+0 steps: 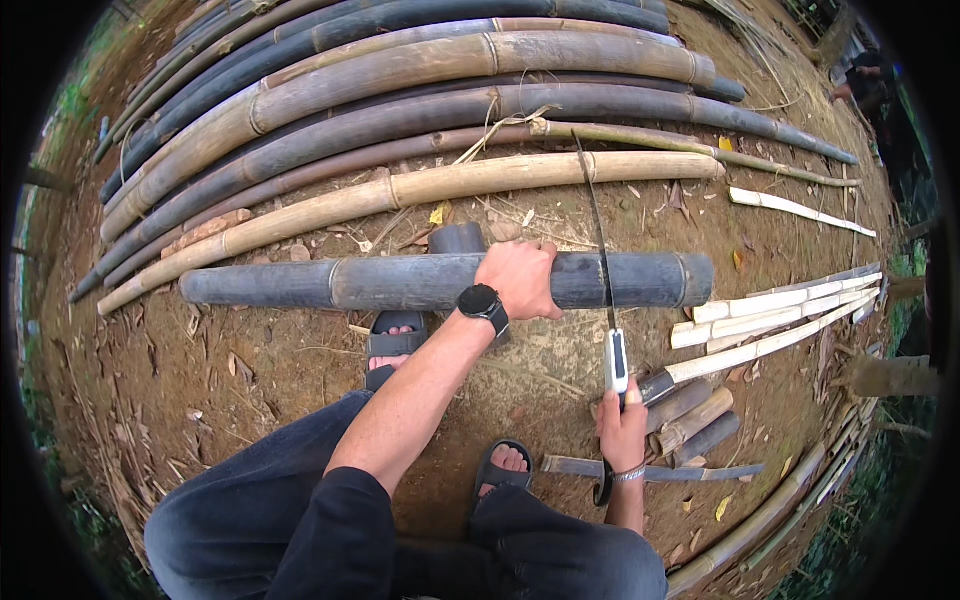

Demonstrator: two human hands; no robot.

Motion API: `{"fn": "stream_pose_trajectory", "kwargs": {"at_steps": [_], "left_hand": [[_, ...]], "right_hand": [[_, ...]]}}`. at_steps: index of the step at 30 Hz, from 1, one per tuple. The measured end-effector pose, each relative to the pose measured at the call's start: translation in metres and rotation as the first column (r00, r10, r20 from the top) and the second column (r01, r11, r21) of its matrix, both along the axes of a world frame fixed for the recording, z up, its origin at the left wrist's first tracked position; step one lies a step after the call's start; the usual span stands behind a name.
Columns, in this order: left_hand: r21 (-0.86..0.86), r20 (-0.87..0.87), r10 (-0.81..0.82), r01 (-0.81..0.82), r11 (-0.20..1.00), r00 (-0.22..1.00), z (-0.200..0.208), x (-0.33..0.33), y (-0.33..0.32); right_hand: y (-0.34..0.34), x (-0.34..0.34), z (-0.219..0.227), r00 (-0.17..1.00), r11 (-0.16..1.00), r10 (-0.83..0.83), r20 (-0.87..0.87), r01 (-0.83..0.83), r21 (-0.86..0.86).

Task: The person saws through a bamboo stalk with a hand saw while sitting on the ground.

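A thick, dark grey bamboo pole point(400, 284) lies crosswise in front of me, over a short dark bamboo piece point(457, 238). My left hand point(520, 280) is closed over the top of the pole, right of its middle. In my right hand point(622, 430) is a pruning saw point(616, 360), gripped by its white and black handle. The saw's long thin blade crosses the pole to the right of my left hand and points away from me. Whether its teeth have cut into the bamboo cannot be made out.
Several long bamboo poles point(370, 85) lie beyond, with a tan pole point(440, 185) nearest. Pale split strips point(775, 305) and short bamboo pieces point(695, 420) lie at right. My sandaled feet point(398, 340) are on bare soil, one close to the dark pole.
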State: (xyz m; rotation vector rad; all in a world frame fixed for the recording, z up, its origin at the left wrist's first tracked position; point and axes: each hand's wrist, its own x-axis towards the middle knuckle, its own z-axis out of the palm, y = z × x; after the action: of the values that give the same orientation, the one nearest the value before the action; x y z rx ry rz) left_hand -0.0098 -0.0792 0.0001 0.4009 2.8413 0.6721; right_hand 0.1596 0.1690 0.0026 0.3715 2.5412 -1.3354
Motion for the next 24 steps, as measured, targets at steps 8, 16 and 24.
{"fn": "stream_pose_trajectory", "kwargs": {"at_steps": [8,16,24], "left_hand": [[-0.004,0.002,0.008,-0.008,1.000,1.000,0.002,0.006,-0.005],[-0.011,-0.040,0.035,-0.035,0.999,0.999,-0.002,0.015,0.001],[-0.018,-0.063,0.036,-0.037,0.999,0.997,-0.003,0.018,-0.001]], "right_hand": [[-0.008,-0.008,0.006,1.000,1.000,-0.001,0.002,0.001,-0.027],[-0.013,-0.012,0.007,0.999,0.994,0.044,0.015,-0.042,-0.101],[-0.016,-0.015,0.011,1.000,0.999,0.020,0.014,-0.019,-0.050]]}}
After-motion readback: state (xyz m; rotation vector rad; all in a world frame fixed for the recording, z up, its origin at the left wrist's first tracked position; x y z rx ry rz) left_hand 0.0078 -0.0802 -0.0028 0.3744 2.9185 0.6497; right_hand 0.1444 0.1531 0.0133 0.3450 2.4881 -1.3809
